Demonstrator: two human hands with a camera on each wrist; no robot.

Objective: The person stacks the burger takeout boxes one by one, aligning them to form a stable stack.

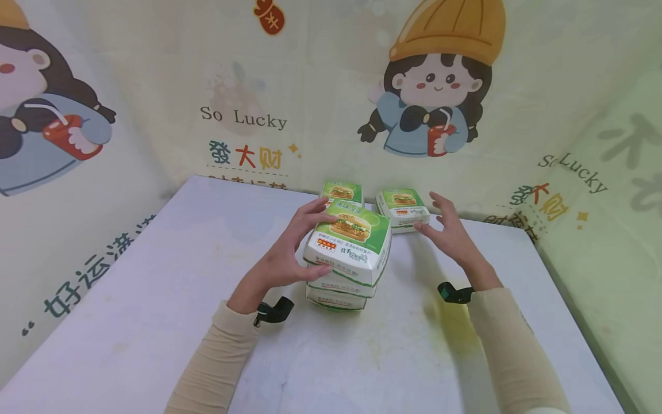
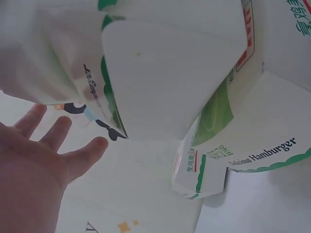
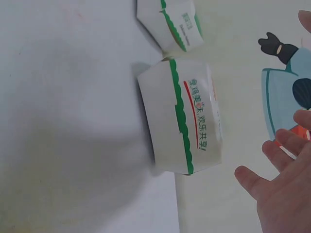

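My left hand (image 1: 281, 253) holds a green-and-white hamburger box (image 1: 357, 244) by its left side, thumb at the front and fingers toward the back. This box is slightly tilted and overlaps a stack of two similar boxes (image 1: 336, 300) in the head view. White panels of the held box (image 2: 165, 73) fill much of the left wrist view. At the back right, my right hand (image 1: 457, 238) is beside another hamburger box (image 1: 403, 210), its thumb near the front right corner. The right wrist view shows its fingers (image 3: 277, 158) spread and apart from that box.
One more hamburger box (image 1: 343, 191) stands behind the stack, partly hidden, near the table's back edge. The white table (image 1: 170, 310) meets a printed cloth backdrop (image 1: 320, 92) at the back and sides. Dark wrist cameras (image 1: 276, 310) sit below both hands.
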